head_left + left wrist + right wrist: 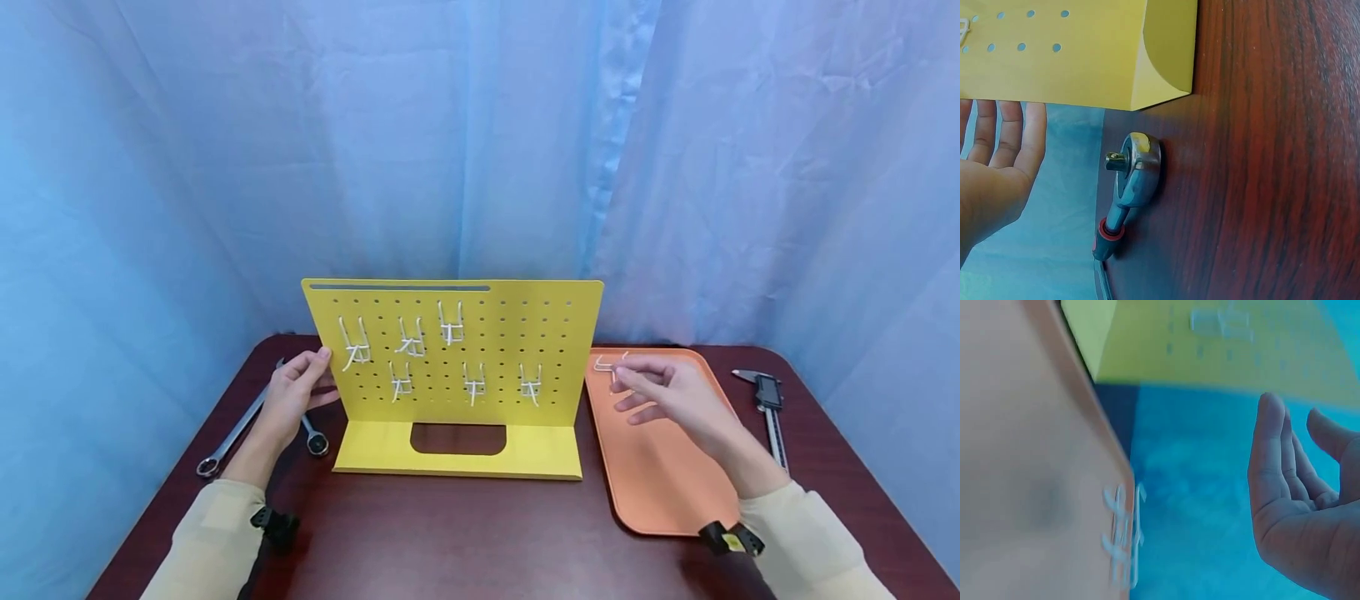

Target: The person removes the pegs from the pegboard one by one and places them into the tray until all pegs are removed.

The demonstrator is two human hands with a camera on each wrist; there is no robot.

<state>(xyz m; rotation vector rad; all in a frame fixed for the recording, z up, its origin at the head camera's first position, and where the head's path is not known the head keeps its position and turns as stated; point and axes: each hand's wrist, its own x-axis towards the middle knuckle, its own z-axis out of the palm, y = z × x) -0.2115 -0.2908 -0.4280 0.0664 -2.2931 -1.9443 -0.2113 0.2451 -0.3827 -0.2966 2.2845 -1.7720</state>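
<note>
A yellow pegboard (517, 333) stands upright on its base in the middle of the table, with several white wire hooks (473, 385) fixed in its holes. My left hand (288, 400) holds the board's left edge, its thumb at the front and its fingers reaching behind. To the right, my right hand (667, 400) hovers over an orange tray (660, 492) with loosely bent fingers; the right wrist view shows nothing between them. By those fingertips in the head view, white wire hooks (1121, 537) lie at the tray's far edge, partly hidden by the hand.
Left of the board lie a wrench (236, 433) and a ratchet (1141, 169), the latter close to the board's base. A digital caliper (770, 408) lies right of the tray. Blue curtains (465, 142) hang behind and beside the dark table (450, 533).
</note>
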